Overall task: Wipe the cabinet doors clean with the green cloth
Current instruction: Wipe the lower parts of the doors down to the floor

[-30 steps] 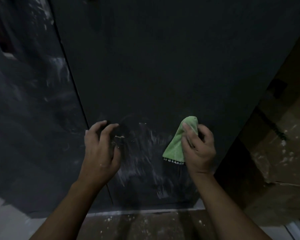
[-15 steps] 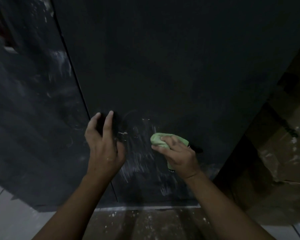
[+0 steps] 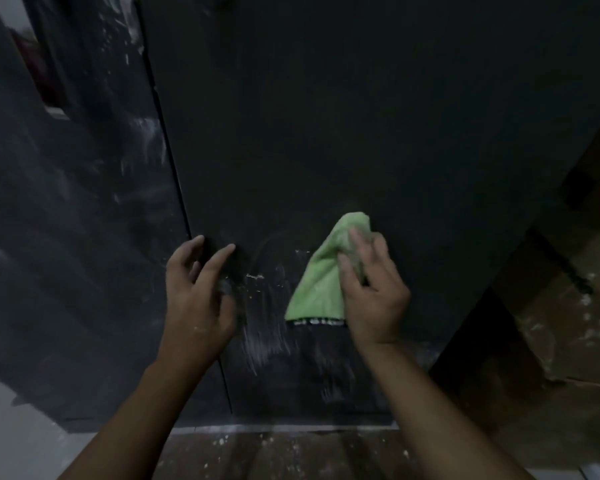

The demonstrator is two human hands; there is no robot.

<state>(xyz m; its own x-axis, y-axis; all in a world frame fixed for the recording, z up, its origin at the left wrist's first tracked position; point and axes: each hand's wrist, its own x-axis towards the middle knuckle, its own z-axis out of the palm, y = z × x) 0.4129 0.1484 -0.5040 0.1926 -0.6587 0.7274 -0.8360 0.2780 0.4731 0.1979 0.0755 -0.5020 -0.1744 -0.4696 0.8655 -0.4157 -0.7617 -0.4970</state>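
The right hand [image 3: 373, 292] gripped the green cloth [image 3: 321, 277] flat on the dark door [image 3: 326, 133]. The white smears [image 3: 264, 327] lay just left of the cloth, between both hands. The left hand [image 3: 198, 299] was open, fingertips on the door's edge.

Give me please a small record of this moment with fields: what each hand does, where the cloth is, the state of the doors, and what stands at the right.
right hand: grips the green cloth, pressing it on the right cabinet door
left hand: holds nothing, fingers spread at the seam between the doors
green cloth: bunched, dark edge hanging down
right cabinet door: white smears low down, between the hands
left cabinet door: white streaks
right side: cardboard box with white specks
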